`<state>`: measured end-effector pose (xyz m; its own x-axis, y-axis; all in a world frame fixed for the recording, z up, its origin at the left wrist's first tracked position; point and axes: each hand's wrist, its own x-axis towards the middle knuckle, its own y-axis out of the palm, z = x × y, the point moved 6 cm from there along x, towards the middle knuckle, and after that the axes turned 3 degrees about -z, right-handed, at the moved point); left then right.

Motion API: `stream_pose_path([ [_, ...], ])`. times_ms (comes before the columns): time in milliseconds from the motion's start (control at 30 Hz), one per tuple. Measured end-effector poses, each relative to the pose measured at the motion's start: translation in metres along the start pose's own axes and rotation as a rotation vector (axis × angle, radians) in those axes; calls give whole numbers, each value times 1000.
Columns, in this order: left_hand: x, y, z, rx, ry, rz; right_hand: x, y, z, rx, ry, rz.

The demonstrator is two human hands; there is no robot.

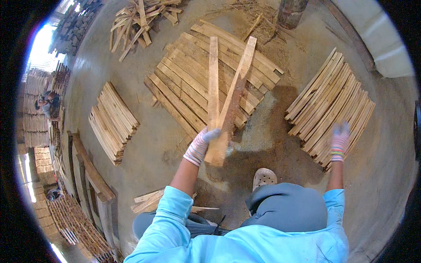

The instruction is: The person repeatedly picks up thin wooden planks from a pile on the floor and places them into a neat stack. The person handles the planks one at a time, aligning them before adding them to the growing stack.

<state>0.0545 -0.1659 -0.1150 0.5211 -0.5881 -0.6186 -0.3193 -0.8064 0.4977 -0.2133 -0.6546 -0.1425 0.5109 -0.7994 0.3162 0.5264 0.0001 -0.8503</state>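
My left hand (202, 143), in a striped glove with grey fingers, is closed around the lower part of two wooden slats. One narrow slat (213, 74) points almost straight away from me. The other, a wider slat (238, 83) with a rough dark edge, leans right, so the two spread apart at their far ends. My right hand (339, 141), gloved alike, is over the near right part of a stack of slats (329, 103). Motion smears its fingers, and whether it touches the stack is unclear.
Ahead lies a broad layer of slats (180, 79); a smaller stack (113, 122) is at left. A jumbled wood pile (140, 19) and a post (291, 13) stand farther off. A wooden frame (92, 171) is at left. Another person (49, 105) sits at far left.
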Motion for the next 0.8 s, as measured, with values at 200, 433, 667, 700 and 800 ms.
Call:
stream_pose_path([
  [200, 2, 26, 20, 184, 12, -43, -214, 78, 280, 913, 341, 1852],
  [433, -33, -15, 12, 245, 157, -160, -225, 57, 262, 831, 582, 1784],
  [667, -93, -99, -13, -176, 225, -119, -255, 71, 250, 552, 447, 1700],
  [700, -101, -113, -16, -223, 238, -111, -244, 77, 277, 543, 290, 1677],
  [800, -125, -151, -19, -332, 280, -18, -153, 94, 406, 746, -198, 1362],
])
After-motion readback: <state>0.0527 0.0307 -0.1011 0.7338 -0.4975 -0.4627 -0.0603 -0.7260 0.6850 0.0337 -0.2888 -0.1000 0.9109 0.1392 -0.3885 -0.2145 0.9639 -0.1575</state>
